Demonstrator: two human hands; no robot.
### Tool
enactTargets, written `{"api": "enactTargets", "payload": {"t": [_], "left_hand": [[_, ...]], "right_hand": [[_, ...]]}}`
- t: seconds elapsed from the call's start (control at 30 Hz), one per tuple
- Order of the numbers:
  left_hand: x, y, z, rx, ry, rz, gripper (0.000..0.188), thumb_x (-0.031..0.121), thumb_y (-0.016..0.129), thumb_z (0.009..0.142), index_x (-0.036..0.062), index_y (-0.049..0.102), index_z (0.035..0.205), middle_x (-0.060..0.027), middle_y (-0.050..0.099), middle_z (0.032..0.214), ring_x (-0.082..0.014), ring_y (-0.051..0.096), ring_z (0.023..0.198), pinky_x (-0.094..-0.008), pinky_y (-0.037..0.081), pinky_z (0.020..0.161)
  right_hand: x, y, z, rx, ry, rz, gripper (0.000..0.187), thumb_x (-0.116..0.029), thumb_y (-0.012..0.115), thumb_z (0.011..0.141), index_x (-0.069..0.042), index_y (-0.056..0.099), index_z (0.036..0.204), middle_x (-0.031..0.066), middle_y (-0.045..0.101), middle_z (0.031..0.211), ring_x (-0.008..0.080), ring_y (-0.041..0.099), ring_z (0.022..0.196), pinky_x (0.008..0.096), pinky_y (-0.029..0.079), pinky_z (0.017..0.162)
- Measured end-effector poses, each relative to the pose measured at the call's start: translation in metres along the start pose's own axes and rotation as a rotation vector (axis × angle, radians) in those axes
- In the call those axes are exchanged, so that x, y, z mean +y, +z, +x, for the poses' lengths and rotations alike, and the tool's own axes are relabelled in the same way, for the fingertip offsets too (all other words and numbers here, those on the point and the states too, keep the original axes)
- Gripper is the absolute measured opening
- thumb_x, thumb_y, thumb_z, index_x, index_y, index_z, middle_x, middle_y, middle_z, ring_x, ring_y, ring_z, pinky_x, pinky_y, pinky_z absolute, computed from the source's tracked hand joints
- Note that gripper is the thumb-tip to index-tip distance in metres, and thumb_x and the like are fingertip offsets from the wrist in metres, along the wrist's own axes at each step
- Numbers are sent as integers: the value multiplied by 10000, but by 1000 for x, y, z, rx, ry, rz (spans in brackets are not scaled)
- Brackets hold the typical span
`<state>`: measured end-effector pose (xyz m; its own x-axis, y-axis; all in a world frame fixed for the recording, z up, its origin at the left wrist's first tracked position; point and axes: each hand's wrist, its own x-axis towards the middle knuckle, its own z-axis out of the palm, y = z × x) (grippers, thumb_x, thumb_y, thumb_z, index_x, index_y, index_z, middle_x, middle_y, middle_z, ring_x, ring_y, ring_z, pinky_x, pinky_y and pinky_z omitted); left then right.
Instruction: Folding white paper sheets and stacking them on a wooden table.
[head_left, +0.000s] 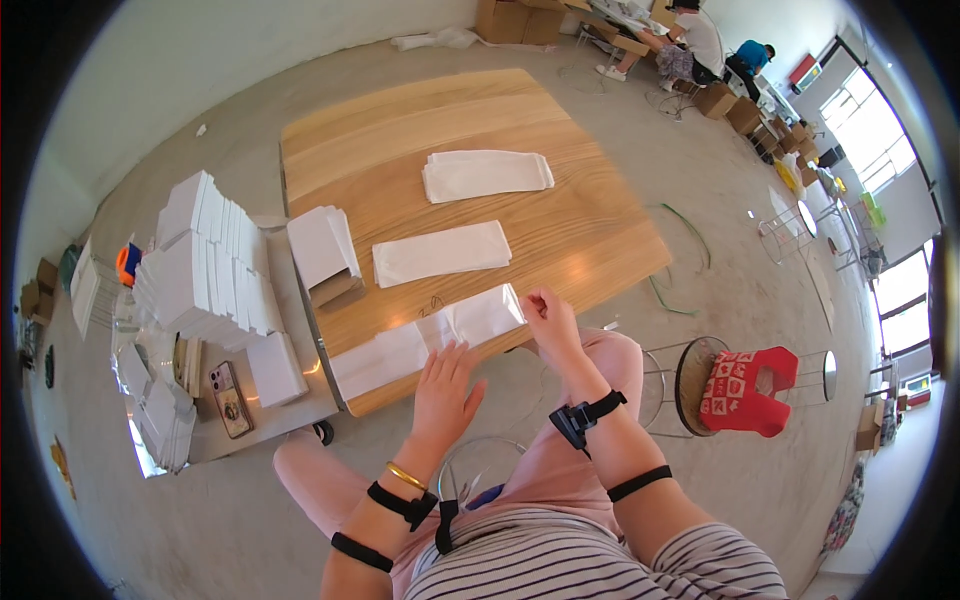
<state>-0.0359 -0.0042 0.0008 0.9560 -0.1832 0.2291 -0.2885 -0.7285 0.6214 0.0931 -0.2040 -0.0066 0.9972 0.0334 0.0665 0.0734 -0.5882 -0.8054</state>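
Observation:
Along the near edge of the wooden table [590, 215] lies a long white strip, made of a flat white piece [375, 362] on the left and a glossy plastic sleeve [485, 312] on the right. My left hand [447, 392] rests at the strip's near edge, palm down with its fingers stretched out. At the shiny right end, my right hand [552, 325] has its fingers bent together in a pinch on the sleeve's edge. Beyond them lie two flat white stacks, a middle one [442, 254] and a farther one [487, 176]. Thin folds show along their edges.
An open box of white sheets [322, 245] sits at the table's left edge. A metal cart [300, 412] beside it carries tall stacks of white boxes [215, 265] and a phone [230, 400]. To the right, a red bag [750, 390] lies on a stool. Two people work far back.

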Motion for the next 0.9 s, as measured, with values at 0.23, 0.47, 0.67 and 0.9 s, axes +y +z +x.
{"api": "enactTargets", "payload": {"t": [0.23,0.47,0.67,0.9], "left_hand": [[-12,29,36,-104,6,312,763,438,556,952,-47,315,1489,-254,248,1576,-394,199,1484,-509,148,1214],[-25,48,43,-187,-54,423,867,547,491,958,-46,223,1532,-293,151,1596,-416,135,1498,-505,128,1218],[-30,46,36,-191,-39,434,851,544,502,953,41,192,1566,-311,124,1595,-444,128,1491,-518,144,1211],[-28,45,39,-211,-29,427,856,543,515,948,52,191,1569,-314,124,1593,-456,124,1488,-543,139,1204]], "right_hand": [[-22,24,9,-235,446,837,303,-195,481,1025,30,622,1171,111,711,1035,184,683,885,310,533,782],[9,43,14,-88,618,933,313,-196,460,1030,-41,590,1269,91,660,1182,167,647,1039,302,512,852],[9,44,10,4,540,992,289,-211,463,1041,-48,596,1239,76,636,1196,167,633,1052,303,503,888],[21,45,29,282,416,884,271,-204,483,1040,-32,587,1221,100,626,1232,196,599,1161,345,497,975]]}}
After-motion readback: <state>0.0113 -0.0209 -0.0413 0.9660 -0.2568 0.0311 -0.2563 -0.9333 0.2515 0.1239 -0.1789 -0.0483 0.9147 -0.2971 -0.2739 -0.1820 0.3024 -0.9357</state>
